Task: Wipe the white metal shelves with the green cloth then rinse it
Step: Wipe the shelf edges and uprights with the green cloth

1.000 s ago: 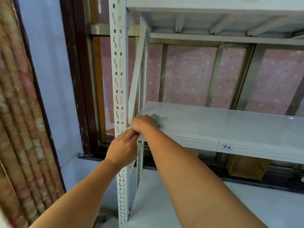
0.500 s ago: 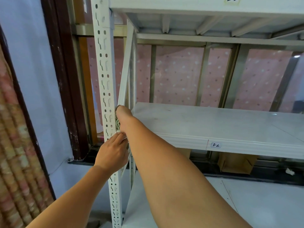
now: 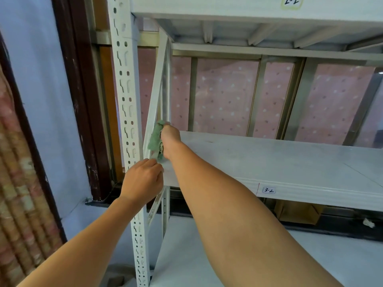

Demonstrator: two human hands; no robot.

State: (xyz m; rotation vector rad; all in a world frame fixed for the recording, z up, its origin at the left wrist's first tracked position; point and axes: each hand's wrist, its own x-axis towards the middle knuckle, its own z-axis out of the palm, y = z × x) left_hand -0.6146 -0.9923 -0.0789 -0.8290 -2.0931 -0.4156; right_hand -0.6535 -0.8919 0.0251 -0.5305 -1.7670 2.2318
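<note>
A white metal shelf unit fills the view, its middle shelf labelled 3-2. My right hand presses the green cloth against the white diagonal brace at the shelf's left end, just above the shelf surface. My left hand grips the front left corner of the middle shelf beside the perforated white upright post. Only part of the cloth shows; the rest is hidden behind my right hand.
An upper shelf labelled 2-2 hangs overhead. A lower shelf lies beneath my arms. A window with pink dotted film sits behind the rack. A dark brown frame and a patterned curtain stand at left. A cardboard box sits under the middle shelf.
My right hand moved the cloth off the shelf's left corner and up along the diagonal brace. My left hand kept its hold on the shelf's front corner.
</note>
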